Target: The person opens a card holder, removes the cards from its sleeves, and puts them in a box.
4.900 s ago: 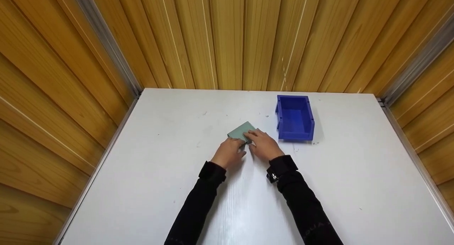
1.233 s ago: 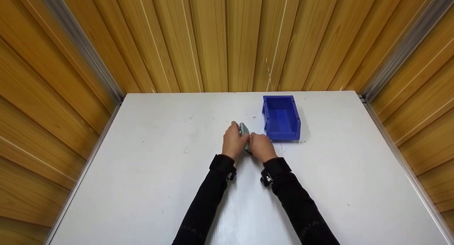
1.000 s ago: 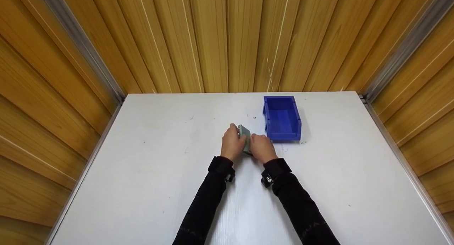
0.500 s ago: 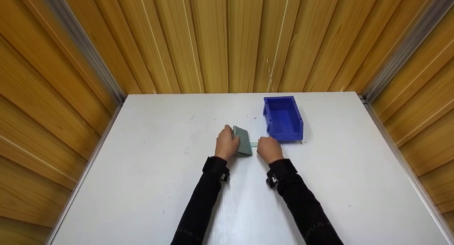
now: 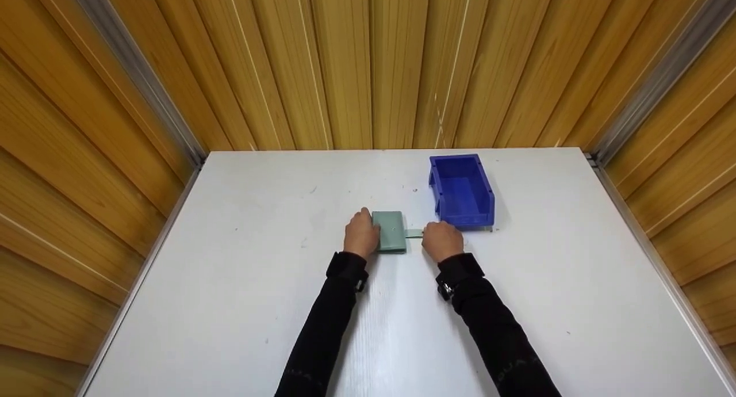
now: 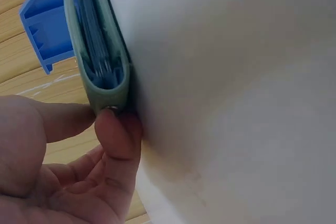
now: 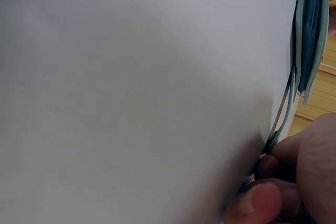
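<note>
A light green card wallet lies flat on the white table, its cover folded over. My left hand pinches its left edge; in the left wrist view, thumb and fingertip grip the rounded spine beside a metal snap. Blue inner leaves show at the wallet's open end. From the wallet's right side a narrow green strap sticks out. The fingers of my right hand are curled round the strap's free end, which they hide. In the right wrist view the strap stretches from the wallet to those fingers.
A blue plastic bin stands just beyond my right hand, with nothing seen inside. Wood-patterned walls with metal corner posts enclose the white table at the back and sides.
Earlier the wallet was tilted up on edge between both hands. It has been lowered flat, and my right hand has moved right with the strap, which now extends from the wallet.
</note>
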